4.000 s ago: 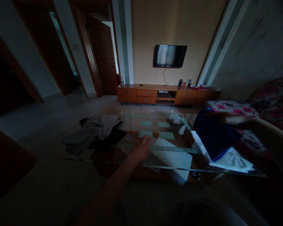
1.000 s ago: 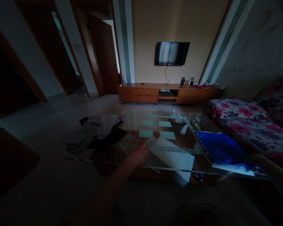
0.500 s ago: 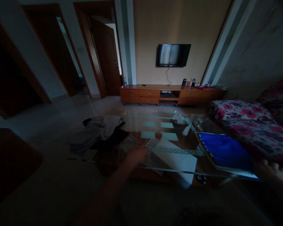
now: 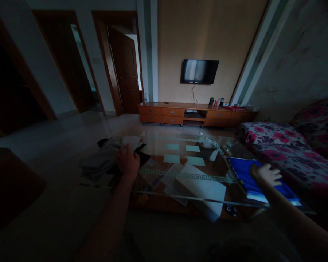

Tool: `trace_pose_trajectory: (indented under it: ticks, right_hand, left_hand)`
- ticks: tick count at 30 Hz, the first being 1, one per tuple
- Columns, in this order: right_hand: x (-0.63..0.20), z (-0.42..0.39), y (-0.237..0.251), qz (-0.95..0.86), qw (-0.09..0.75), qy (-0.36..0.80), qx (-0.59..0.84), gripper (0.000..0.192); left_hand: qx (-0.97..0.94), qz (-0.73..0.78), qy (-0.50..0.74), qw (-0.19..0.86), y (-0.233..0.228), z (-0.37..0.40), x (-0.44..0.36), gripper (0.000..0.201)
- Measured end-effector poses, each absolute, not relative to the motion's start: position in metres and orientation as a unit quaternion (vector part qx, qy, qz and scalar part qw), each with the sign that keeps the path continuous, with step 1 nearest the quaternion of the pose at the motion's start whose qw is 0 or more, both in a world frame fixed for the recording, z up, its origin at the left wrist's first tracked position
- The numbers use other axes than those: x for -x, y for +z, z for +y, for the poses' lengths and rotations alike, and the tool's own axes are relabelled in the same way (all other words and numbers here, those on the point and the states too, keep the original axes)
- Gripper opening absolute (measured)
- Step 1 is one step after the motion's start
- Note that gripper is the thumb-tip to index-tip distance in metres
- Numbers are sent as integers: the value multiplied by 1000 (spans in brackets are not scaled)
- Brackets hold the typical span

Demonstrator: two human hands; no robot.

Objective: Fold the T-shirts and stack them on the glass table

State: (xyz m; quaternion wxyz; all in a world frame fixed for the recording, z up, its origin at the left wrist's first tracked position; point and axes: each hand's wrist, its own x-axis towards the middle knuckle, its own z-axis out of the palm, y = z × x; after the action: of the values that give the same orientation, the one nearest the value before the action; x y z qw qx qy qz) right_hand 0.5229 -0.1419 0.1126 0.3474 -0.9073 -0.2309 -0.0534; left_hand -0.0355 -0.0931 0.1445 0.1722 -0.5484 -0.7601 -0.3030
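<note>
My left hand point(image 4: 128, 162) is open at the right edge of a heap of clothes, with a grey garment point(image 4: 104, 160) on top and a black one point(image 4: 144, 157) partly under it. Whether the fingers touch the cloth is hard to tell in the dim light. Over a folded blue cloth point(image 4: 239, 169) on the right of the glass table point(image 4: 158, 194), my right hand point(image 4: 266, 174) has its fingers spread. It covers part of the blue cloth, and contact cannot be made out. White layers show along the cloth's near edge.
A white box-like object point(image 4: 202, 182) and papers show at the table's near middle, seemingly beneath the glass. A flowered sofa point(image 4: 284, 153) stands at the right. Beyond are a low wooden cabinet point(image 4: 172, 113) and a wall television point(image 4: 199, 71). A dark brown piece of furniture point(image 4: 16, 182) is at left.
My left hand has moved left from the table's middle to the clothes. My right hand has come in from the right edge and is now over the blue cloth.
</note>
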Motion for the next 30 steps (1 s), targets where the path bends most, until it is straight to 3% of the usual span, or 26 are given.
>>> trace_pose_trajectory:
  ticks: [4,7,11,18,21,23,27,28,30]
  right_hand:
    - [-436,-119,124,-306,354,0,884,58]
    - [-375,-129,118,-419,347,-19,839,54]
    - [-334,-144,106,-504,332,75,794,48]
    - [-326,-138,120,-591,450,246,623,38]
    - [-309,-148,128,-635,448,302,552,36]
    - [-297,-158,132,-683,422,309,511,43]
    - [-281,-178,142,-760,373,311,431,86]
    - [-280,-181,146,-759,381,323,418,89]
    - [-282,-187,154,-739,398,370,398,76]
  left_hand:
    - [441,-829,-312,145,142,-92,58,57]
    - [433,-848,-286,106,130,-89,76,44]
    - [439,-858,-265,22,120,-79,94,30]
    - [537,-700,-470,-21,175,-77,64,21]
    - [578,-529,-606,-135,214,-105,26,20]
    - [581,-402,-653,-272,234,-129,0,21]
    - [520,-240,-670,-472,250,-162,-42,21]
    - [508,-229,-666,-496,250,-165,-48,21]
    - [496,-225,-655,-523,244,-162,-56,23]
